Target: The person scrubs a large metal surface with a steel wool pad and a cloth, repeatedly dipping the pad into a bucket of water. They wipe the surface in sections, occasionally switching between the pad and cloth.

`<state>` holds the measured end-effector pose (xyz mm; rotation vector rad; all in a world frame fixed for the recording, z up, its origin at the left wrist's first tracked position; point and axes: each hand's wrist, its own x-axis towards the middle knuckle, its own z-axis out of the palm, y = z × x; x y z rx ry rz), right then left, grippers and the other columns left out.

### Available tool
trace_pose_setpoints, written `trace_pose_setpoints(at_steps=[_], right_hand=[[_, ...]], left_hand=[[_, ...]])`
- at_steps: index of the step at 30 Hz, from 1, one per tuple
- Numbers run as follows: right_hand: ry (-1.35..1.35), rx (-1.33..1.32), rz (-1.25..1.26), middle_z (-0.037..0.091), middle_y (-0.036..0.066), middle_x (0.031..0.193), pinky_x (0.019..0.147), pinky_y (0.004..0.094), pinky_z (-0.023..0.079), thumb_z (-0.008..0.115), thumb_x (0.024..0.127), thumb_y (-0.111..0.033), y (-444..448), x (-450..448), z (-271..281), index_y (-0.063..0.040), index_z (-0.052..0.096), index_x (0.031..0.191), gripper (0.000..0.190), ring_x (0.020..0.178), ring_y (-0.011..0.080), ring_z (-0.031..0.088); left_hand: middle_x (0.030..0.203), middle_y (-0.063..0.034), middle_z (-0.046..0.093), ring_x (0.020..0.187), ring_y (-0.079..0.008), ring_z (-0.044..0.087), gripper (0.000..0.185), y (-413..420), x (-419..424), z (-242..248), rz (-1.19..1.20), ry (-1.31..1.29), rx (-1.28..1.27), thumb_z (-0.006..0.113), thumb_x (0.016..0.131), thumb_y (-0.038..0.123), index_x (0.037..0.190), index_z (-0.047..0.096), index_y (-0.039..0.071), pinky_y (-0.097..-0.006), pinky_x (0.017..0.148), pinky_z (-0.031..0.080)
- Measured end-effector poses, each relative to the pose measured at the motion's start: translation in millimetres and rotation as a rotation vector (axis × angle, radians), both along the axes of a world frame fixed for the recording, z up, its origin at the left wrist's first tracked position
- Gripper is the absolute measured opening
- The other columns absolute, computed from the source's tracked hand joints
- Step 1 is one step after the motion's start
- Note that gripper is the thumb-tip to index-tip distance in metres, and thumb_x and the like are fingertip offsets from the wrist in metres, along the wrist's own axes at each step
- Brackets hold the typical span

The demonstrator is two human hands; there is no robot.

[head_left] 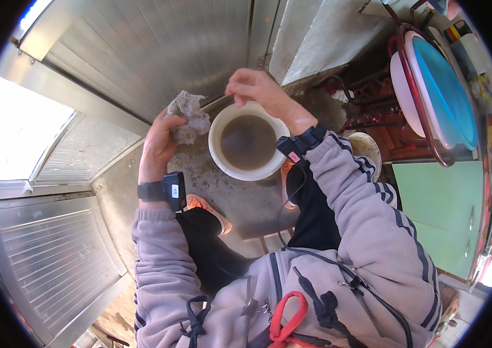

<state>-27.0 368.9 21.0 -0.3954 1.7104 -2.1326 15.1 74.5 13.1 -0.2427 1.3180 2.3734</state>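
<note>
My left hand grips a crumpled, wet-looking grey rag to the left of a bucket. The white plastic bucket stands upright on the floor between my feet. Murky brown water fills part of it. Over the bucket's far rim hovers my right hand, with the fingers bent and the thumb beneath them. I cannot tell whether anything small is pinched between those fingertips. Each wrist wears a strapped black device.
A ribbed metal door panel rises just beyond the bucket. On the right, a dark red rack holds pink and blue basins, near a pale green cabinet. Another whitish bucket sits behind my right sleeve. A cable hangs from my right wrist.
</note>
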Motion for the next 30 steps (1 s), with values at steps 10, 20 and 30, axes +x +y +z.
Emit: trace_pose_setpoints(at_steps=[10,20,30], right_hand=[[0.143,0.174,-0.014,0.074,0.002,0.095,0.072,0.0258,0.056,0.075,0.105,-0.014,-30.1,4.9,-11.1,-0.002,0.075,0.113,0.014,0.076,0.0099,0.069],[0.174,0.163,-0.098,0.072,0.001,0.086,0.064,0.026,0.054,0.073,0.105,-0.009,-31.4,0.6,-21.8,-0.002,0.073,0.103,0.007,0.067,0.0082,0.066],[0.412,1.06,-0.213,0.077,0.005,0.096,0.074,0.0339,0.058,0.074,0.106,-0.028,-23.4,-12.2,-32.2,-0.003,0.074,0.107,0.025,0.093,0.0155,0.076]], left_hand=[[0.135,-0.0169,0.074,0.123,-0.0327,0.072,0.056,0.4,0.1,-5.3,-0.106,0.025,0.145,0.059,0.091,-0.007,0.147,0.06,-0.003,-0.0458,0.112,0.056],[0.138,-0.0153,0.071,0.128,-0.0313,0.069,0.058,2.6,5.4,1.1,-0.087,-0.001,0.019,0.058,0.089,-0.003,0.148,0.058,-0.003,-0.0468,0.115,0.054],[0.128,-0.0147,0.076,0.116,-0.0283,0.074,0.056,8.4,6.1,6.7,-0.104,0.028,-0.062,0.062,0.091,-0.001,0.147,0.061,-0.004,-0.0394,0.104,0.059]])
